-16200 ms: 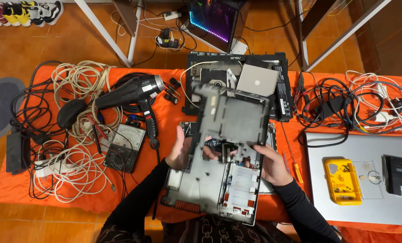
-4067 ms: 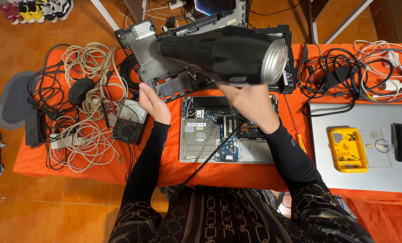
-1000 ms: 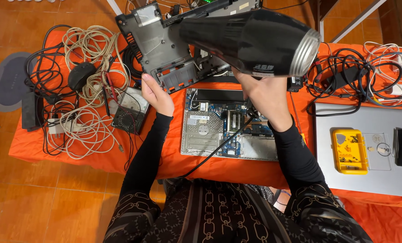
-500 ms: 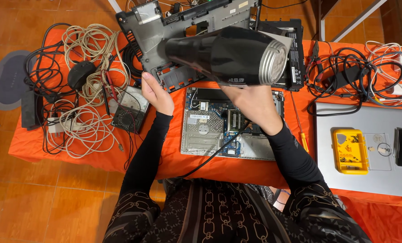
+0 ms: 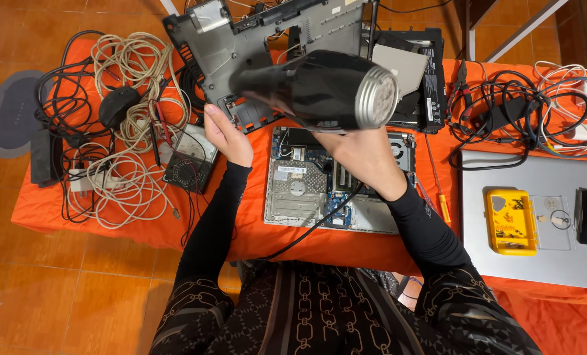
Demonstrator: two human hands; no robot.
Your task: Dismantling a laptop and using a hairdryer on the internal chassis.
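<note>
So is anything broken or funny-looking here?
Yes. The grey laptop on the orange cloth lies opened up, circuit boards bare. Its black plastic cover is tilted up by the left hand, not lying flat.

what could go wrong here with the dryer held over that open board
The right hand holds the hair dryer above the bare laptop board; a slip could drop it on the exposed parts. Its cord trails across the board and might snag. The left hand props the tilted black cover by one edge, so it may tip.
</note>
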